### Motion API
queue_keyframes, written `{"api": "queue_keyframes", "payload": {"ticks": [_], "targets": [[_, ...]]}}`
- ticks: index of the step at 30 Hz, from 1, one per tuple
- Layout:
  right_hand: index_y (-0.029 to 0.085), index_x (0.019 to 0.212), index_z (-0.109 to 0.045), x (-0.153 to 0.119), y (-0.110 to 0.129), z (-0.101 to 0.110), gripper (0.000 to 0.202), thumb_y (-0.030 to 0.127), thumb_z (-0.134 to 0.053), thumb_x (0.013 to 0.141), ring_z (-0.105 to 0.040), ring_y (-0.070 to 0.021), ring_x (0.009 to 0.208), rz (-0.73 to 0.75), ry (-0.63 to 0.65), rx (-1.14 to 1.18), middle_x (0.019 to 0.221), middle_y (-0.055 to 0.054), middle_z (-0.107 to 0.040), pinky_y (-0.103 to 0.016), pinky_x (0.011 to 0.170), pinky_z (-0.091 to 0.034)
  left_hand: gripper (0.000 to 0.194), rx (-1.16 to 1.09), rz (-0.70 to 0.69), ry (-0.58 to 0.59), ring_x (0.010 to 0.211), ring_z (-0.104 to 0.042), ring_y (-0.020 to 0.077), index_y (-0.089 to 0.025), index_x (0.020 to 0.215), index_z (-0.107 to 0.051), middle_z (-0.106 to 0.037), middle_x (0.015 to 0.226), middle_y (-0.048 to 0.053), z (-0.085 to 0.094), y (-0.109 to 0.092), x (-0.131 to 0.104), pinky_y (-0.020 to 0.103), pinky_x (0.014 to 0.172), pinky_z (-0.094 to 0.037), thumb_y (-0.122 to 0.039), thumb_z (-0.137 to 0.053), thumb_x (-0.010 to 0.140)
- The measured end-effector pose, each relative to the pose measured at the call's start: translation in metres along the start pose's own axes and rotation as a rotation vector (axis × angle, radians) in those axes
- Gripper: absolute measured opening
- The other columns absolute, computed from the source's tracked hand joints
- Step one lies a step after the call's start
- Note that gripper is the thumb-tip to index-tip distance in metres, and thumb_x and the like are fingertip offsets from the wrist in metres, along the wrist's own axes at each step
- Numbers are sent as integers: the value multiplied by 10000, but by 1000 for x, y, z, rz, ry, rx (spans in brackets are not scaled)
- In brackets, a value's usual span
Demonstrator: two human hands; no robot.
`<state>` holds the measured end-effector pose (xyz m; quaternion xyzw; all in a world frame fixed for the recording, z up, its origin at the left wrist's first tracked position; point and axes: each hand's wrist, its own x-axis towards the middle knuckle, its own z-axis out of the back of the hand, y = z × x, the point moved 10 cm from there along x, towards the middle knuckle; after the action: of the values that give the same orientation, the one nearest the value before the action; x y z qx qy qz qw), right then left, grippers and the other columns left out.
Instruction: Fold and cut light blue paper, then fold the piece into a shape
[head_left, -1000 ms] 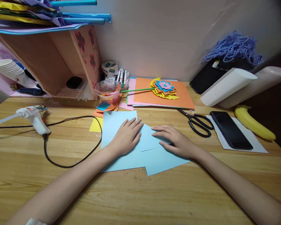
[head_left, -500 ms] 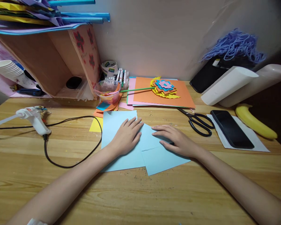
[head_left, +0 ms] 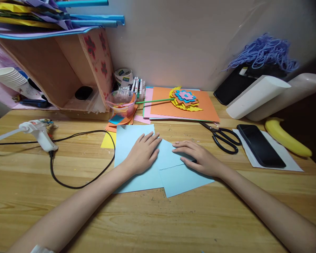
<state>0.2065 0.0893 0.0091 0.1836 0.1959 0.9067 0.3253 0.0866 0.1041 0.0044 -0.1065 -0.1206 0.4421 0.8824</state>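
Observation:
Two light blue sheets of paper lie flat on the wooden table, the right one overlapping or meeting the left one at a slant. On the left sheet (head_left: 131,138) rests my left hand (head_left: 146,153), palm down with its fingers stretched out. My right hand (head_left: 200,160) lies over the right sheet (head_left: 184,181), fingers extended and pointing left. A thin, slightly wavy dark line, a tear or an edge, crosses this sheet toward my right thumb. Under that hand is a small dark patch; I cannot make out what it is.
Black scissors (head_left: 222,137), a phone (head_left: 262,146) on white paper and a banana (head_left: 287,137) lie right. Behind are a paper flower (head_left: 185,98) on coloured sheets and a plastic bowl (head_left: 122,107). A glue gun (head_left: 39,133) with its looped cord lies left, before a cardboard box (head_left: 94,63).
My right hand has slid very slightly to the right, and the dark line on the right sheet shows more plainly. My left hand keeps its place.

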Motion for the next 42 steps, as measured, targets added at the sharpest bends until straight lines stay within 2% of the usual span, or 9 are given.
{"api": "queue_keyframes", "payload": {"ticks": [42], "targets": [[233,1178,-528,-1,-2,-3,351,170,-472,837,-489,-219,1140,-12,17,-14,1216,-92,-536,-407,934,-428,431,8,0,8,1319,-288,225,-185,1321,-393,-354,1423,60,0,0,0,436,1086,-225,-297,-321,912]]}}
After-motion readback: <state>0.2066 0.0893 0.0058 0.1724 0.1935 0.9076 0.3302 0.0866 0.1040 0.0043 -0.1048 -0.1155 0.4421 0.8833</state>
